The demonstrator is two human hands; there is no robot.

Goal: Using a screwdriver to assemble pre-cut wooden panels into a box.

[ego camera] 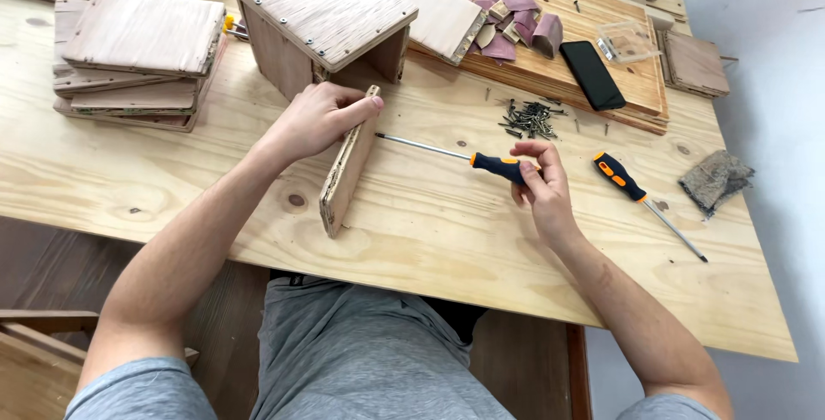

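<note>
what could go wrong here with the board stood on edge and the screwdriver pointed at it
The plywood board stands on its thin edge, steadied only by the left hand; a push could tip it. The screwdriver in the right hand points towards those fingers, so a slip might jab them. Loose screws could scatter.

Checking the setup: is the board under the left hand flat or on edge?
On edge: the board stands on its thin side on the table, left hand steadying its top.
</note>
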